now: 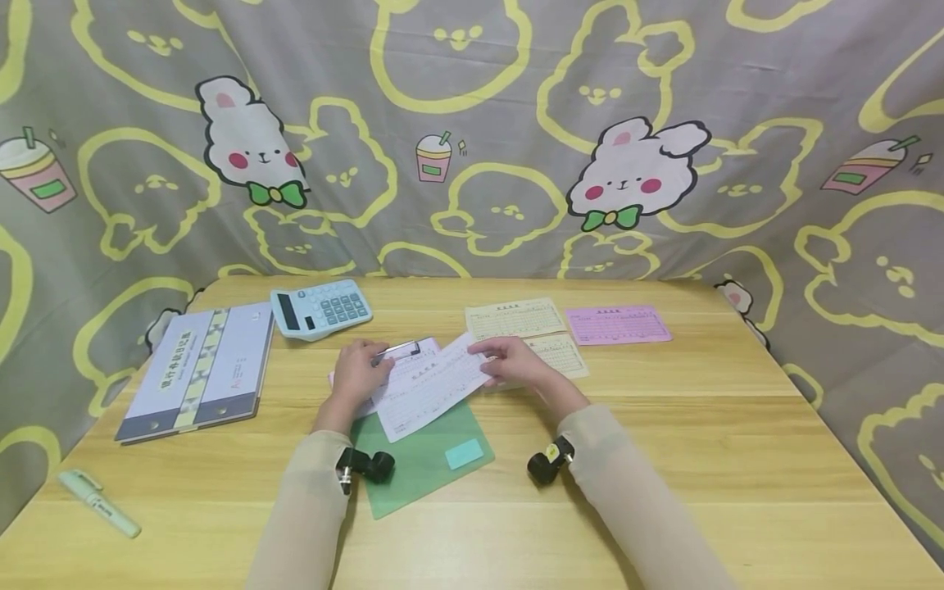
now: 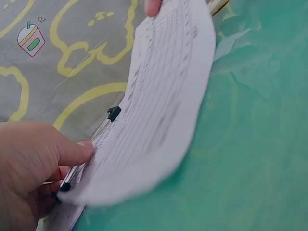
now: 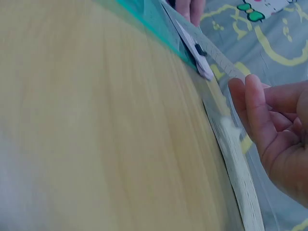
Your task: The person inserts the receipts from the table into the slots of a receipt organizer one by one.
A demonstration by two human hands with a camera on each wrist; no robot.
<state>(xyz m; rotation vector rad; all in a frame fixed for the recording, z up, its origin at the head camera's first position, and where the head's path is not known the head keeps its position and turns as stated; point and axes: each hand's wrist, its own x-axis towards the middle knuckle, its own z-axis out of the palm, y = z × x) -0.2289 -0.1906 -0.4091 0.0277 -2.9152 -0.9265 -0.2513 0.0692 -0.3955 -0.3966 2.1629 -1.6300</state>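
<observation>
My left hand (image 1: 359, 373) grips the metal clip (image 1: 397, 352) at the top of a green translucent clipboard (image 1: 420, 475), thumb on the clip and fingers behind it. White printed slips (image 2: 79, 207) lie under and around the clip. A loose white form slip (image 1: 431, 389) slants over the board, lifted and curved in the left wrist view. By its upper right corner, my right hand (image 1: 512, 360) pinches this slip between thumb and fingers. A pale blue sticky note (image 1: 464, 454) shows on the board's lower right.
Yellowish form slips (image 1: 516, 318) lie behind the right hand, with a pink slip (image 1: 619, 325) to their right. A light blue calculator (image 1: 322, 309) and a large ledger book (image 1: 199, 369) lie at left. A highlighter (image 1: 99, 503) is at the front left. A patterned curtain (image 1: 487, 123) hangs behind the table.
</observation>
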